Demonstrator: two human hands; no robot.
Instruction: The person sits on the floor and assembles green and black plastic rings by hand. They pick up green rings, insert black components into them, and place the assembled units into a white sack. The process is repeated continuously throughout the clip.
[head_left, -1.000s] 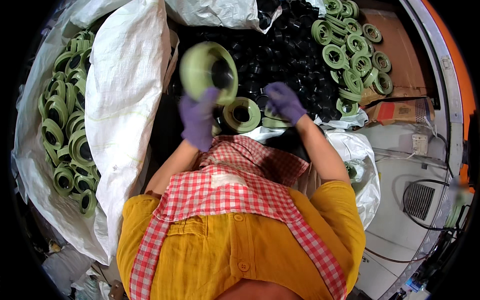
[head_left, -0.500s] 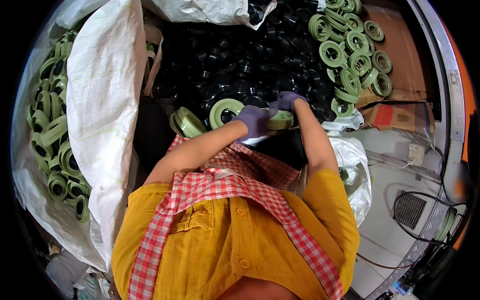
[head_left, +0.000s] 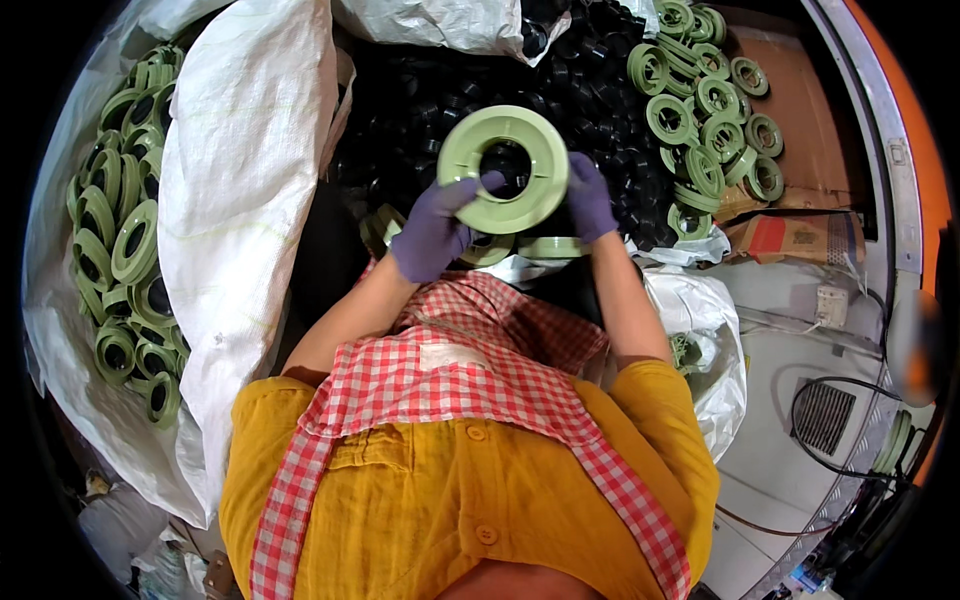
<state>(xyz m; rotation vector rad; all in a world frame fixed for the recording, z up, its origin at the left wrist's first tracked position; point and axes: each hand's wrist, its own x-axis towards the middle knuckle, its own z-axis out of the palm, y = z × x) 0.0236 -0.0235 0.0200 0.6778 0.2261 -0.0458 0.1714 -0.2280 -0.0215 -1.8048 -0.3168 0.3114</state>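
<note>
My left hand [head_left: 432,238] is clamped on the green ring [head_left: 548,168] at its lower-left rim; the ring lies up-right of that grip, round, face toward me, above black parts [head_left: 400,130]. Right hand [head_left: 592,203] by its right rim; can't tell whether gripping.

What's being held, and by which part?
A green ring: the left hand grips its lower left, thumb reaching the hole; the right hand is at its right edge.

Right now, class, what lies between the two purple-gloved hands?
Between the left hand and right hand, the head view shows a glossy pale-green round ring.
</note>
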